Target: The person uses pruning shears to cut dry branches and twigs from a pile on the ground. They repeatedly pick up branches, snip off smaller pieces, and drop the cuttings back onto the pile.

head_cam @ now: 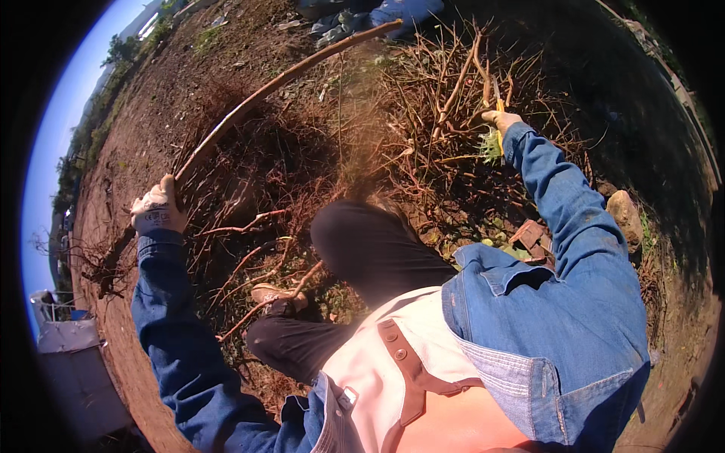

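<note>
My left hand (160, 208), in a pale work glove that bears printing, grips a long bare branch (283, 77). The branch slants up and away, its far end cut blunt. A dark piece with fine twiggy ends (113, 263) hangs below this hand; whether it belongs to the same branch I cannot tell. At the upper right, my gloved right hand (503, 121) is closed around a yellow-handled tool (500, 106) with a thin metal blade pointing away from me. The blade lies against thicker stems of a brush pile (453, 107). The exact kind of tool is unclear.
Loose sticks (249, 226) lie around my shoe (277, 295). Near my right arm are a rock (625, 218) and a broken brick (531, 236). Blue and clear plastic (405, 14) lies at the far edge. A pale box-like object (79, 368) stands at the lower left.
</note>
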The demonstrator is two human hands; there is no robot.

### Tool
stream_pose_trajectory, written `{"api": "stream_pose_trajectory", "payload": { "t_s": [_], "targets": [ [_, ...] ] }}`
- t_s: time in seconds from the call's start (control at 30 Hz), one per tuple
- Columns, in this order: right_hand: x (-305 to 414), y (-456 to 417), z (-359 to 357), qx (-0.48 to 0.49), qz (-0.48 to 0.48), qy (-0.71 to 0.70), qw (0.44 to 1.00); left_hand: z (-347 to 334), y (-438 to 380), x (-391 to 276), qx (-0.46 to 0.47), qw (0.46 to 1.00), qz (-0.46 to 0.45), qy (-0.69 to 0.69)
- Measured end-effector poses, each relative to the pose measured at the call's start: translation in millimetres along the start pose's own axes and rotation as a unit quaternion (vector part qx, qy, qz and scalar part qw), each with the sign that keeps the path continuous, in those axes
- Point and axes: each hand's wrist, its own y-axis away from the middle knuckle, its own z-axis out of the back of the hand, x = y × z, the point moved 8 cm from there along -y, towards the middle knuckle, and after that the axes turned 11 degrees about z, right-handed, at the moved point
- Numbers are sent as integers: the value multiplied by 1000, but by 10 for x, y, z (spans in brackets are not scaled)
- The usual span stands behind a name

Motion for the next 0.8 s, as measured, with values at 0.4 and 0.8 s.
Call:
{"api": "stream_pose_trajectory", "payload": {
  "t_s": [0.4,0.8],
  "targets": [
    [295,1032,-1539,263,214,-157,928,370,3428,3748,241,751,614,3],
    [1202,3326,-3461,511,411,-134,743,1639,8200,3803,225,329,917,8]
  ]
}}
